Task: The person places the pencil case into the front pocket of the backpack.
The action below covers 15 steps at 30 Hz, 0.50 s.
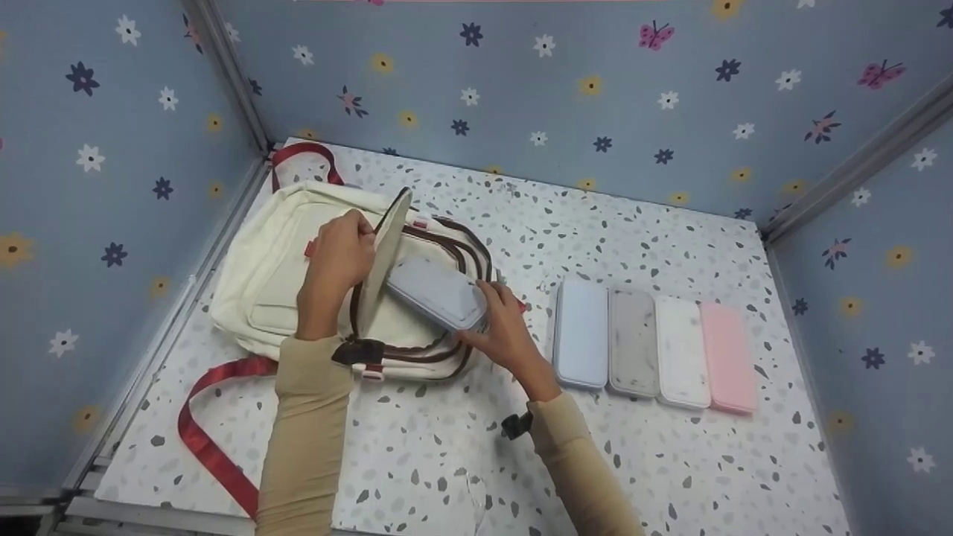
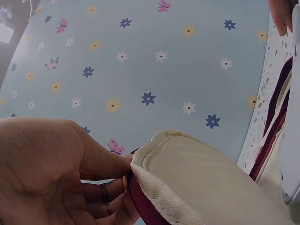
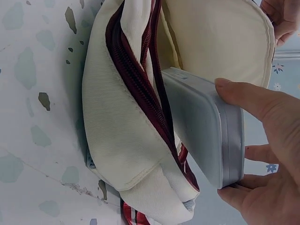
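A cream backpack (image 1: 275,260) with dark red zips lies on the table, its front pocket unzipped. My left hand (image 1: 339,257) pinches the edge of the raised pocket flap (image 1: 383,257); in the left wrist view, thumb and fingers (image 2: 105,161) hold its piped rim. With my right hand (image 1: 506,327) I grip the outer end of a pale grey-blue pencil case (image 1: 439,290). In the right wrist view, the case (image 3: 201,126) tilts into the pocket opening, and its far end is partly hidden by the zipped edge (image 3: 140,84).
Right of the bag, a blue case (image 1: 582,333), a grey case (image 1: 633,342), a white case (image 1: 682,351) and a pink case (image 1: 728,357) lie side by side. A red strap (image 1: 212,439) trails toward the table's front. Flowered panels (image 1: 536,74) enclose the speckled table (image 1: 432,461).
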Each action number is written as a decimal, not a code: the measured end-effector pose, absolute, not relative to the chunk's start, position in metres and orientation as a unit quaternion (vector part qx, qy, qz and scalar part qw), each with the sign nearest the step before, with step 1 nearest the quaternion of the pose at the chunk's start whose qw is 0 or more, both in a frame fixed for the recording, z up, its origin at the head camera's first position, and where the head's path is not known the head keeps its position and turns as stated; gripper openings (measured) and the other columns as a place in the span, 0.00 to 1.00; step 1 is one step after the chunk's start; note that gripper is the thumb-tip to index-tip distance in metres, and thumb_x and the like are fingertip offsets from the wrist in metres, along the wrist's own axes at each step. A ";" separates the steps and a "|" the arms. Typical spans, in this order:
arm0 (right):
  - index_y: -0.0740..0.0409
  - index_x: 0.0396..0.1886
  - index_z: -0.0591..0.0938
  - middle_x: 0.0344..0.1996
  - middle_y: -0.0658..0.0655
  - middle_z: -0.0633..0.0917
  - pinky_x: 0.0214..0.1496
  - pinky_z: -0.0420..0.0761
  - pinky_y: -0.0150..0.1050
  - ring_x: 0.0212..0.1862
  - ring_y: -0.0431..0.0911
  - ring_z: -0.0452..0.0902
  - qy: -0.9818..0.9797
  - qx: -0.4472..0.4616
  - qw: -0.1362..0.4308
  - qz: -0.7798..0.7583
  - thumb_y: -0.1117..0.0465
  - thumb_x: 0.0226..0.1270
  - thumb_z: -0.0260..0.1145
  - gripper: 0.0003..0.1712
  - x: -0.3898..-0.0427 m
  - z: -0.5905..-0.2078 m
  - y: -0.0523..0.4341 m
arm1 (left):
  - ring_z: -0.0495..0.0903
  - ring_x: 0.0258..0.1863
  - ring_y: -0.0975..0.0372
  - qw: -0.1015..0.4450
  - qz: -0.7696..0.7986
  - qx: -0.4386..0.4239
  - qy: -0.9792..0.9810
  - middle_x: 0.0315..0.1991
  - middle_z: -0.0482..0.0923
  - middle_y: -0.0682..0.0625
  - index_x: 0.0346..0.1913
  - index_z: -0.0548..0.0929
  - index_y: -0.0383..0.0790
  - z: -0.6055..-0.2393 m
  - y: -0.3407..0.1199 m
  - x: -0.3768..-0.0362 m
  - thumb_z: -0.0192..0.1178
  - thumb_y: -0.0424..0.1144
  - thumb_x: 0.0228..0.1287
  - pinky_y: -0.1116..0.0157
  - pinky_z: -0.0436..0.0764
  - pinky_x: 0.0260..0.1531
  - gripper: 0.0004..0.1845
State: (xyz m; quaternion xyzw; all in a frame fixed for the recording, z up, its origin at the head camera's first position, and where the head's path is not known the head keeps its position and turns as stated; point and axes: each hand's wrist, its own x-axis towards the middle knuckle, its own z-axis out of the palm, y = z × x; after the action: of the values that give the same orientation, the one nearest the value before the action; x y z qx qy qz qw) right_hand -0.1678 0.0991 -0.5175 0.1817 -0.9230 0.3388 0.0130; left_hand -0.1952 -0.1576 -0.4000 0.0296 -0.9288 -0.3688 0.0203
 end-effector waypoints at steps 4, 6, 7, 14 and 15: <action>0.59 0.69 0.65 0.63 0.64 0.68 0.65 0.68 0.50 0.64 0.56 0.65 -0.923 0.192 0.020 0.334 0.52 0.49 0.77 0.49 -0.171 -0.517 0.097 | 0.74 0.48 0.45 0.022 -0.372 0.029 -0.927 0.43 0.76 0.35 0.43 0.75 0.29 -0.401 -0.158 -0.195 0.47 0.32 0.69 0.48 0.71 0.50 0.09; 0.60 0.68 0.65 0.63 0.64 0.68 0.66 0.67 0.51 0.65 0.56 0.64 -0.921 0.197 0.025 0.334 0.53 0.49 0.77 0.48 -0.173 -0.517 0.095 | 0.74 0.47 0.45 0.025 -0.372 0.027 -0.928 0.43 0.76 0.35 0.43 0.75 0.29 -0.402 -0.158 -0.196 0.47 0.32 0.69 0.48 0.71 0.50 0.09; 0.61 0.68 0.65 0.64 0.64 0.68 0.66 0.67 0.51 0.65 0.56 0.64 -0.921 0.198 0.026 0.334 0.53 0.49 0.77 0.48 -0.175 -0.517 0.095 | 0.74 0.47 0.45 0.026 -0.371 0.026 -0.928 0.42 0.76 0.35 0.43 0.75 0.29 -0.402 -0.158 -0.195 0.47 0.31 0.69 0.48 0.71 0.50 0.09; 0.62 0.68 0.65 0.65 0.65 0.67 0.69 0.63 0.50 0.68 0.57 0.60 -0.922 0.200 0.028 0.330 0.53 0.47 0.78 0.50 -0.182 -0.516 0.088 | 0.73 0.47 0.45 0.022 -0.370 0.027 -0.928 0.41 0.76 0.36 0.42 0.75 0.29 -0.401 -0.159 -0.194 0.46 0.31 0.68 0.49 0.71 0.49 0.09; 0.62 0.68 0.65 0.66 0.65 0.67 0.69 0.63 0.50 0.69 0.57 0.60 -0.923 0.197 0.023 0.329 0.53 0.48 0.78 0.50 -0.183 -0.517 0.088 | 0.73 0.47 0.46 0.020 -0.371 0.030 -0.928 0.42 0.76 0.36 0.43 0.75 0.30 -0.402 -0.158 -0.194 0.46 0.31 0.68 0.49 0.71 0.50 0.09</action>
State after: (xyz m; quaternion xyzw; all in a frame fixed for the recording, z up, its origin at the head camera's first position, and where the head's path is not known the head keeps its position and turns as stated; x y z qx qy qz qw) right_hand -0.1834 0.0876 -0.5168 0.1975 -0.9230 0.3295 0.0235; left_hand -0.1943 -0.1584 -0.4016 0.0295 -0.9281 -0.3706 0.0200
